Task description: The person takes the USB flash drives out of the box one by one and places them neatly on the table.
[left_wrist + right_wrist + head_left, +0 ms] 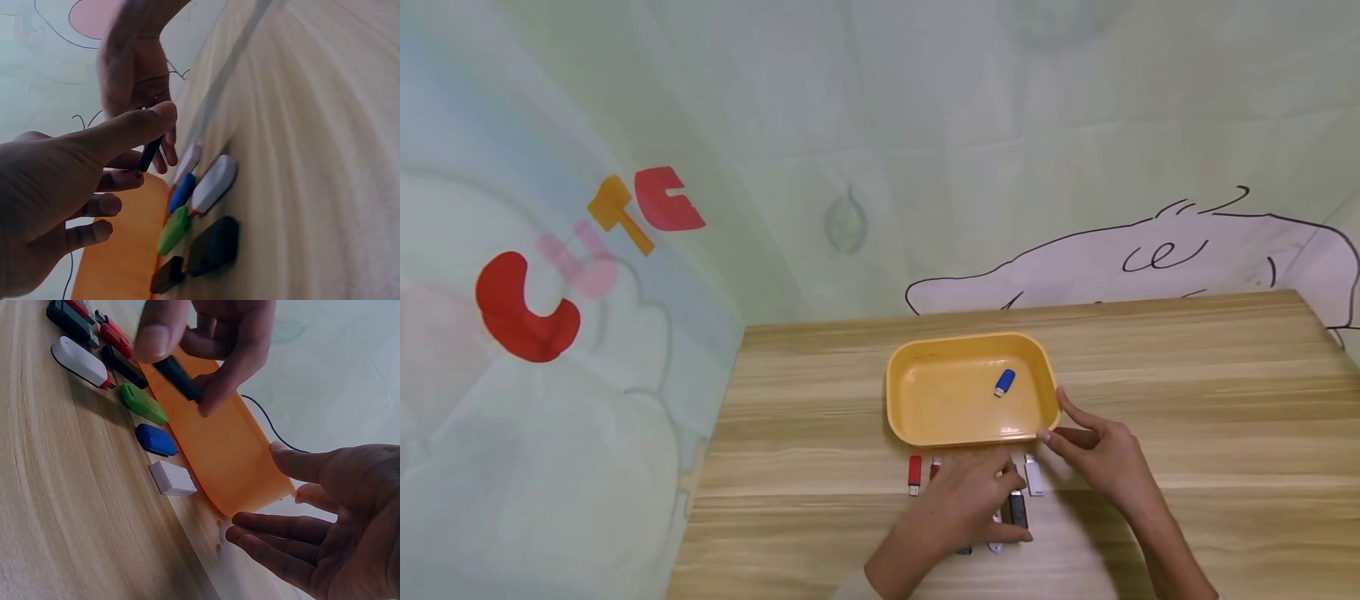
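A dark USB stick (177,379) is pinched between the thumb and finger of my left hand (958,504), raised off the table in both wrist views. My right hand (1108,462) holds the near right corner of a yellow plastic tray (917,435), thumb and a finger on its wall. Inside the tray lies a blue USB stick (1004,382). In front of the tray, several more sticks lie in rows, partly hidden by my left hand in the head view: red (914,475), white (1034,477), green (142,404), blue (156,439) and a larger white one (81,362).
The wood-grain table (1187,383) stretches out on both sides of the tray. Behind it and on the left hangs a pale printed cloth (790,208) with cartoon drawings and coloured letters.
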{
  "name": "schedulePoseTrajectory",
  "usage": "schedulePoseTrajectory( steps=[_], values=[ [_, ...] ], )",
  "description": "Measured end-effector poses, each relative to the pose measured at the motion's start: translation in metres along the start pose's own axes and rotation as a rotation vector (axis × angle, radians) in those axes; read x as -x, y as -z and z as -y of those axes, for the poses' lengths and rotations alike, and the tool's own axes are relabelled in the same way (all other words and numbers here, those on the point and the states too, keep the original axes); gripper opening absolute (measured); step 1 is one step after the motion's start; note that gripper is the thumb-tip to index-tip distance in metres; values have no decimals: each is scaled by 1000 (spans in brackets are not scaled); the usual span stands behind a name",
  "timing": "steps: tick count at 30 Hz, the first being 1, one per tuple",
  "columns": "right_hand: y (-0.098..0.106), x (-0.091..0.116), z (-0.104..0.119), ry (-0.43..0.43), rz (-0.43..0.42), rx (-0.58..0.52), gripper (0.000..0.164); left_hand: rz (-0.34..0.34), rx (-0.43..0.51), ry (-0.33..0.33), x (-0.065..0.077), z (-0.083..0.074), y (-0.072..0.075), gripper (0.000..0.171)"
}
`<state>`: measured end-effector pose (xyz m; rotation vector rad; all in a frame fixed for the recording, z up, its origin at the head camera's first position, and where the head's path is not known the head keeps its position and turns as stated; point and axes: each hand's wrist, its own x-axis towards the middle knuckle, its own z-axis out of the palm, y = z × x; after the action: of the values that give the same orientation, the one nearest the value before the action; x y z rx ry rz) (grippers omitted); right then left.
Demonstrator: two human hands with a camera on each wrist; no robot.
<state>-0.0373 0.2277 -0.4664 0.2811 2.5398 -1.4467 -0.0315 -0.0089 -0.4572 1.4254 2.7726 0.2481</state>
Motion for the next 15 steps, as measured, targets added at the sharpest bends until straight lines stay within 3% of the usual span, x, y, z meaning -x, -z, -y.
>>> schedulePoseTrajectory(
  steps=[8, 15],
  values=[
    [0, 1, 0, 14, -4, 1, 78, 41, -60, 11, 1, -8, -11, 54],
    [-1, 2, 1, 6, -7, -6, 79, 129, -96, 27, 0, -13, -15, 56]
  ],
)
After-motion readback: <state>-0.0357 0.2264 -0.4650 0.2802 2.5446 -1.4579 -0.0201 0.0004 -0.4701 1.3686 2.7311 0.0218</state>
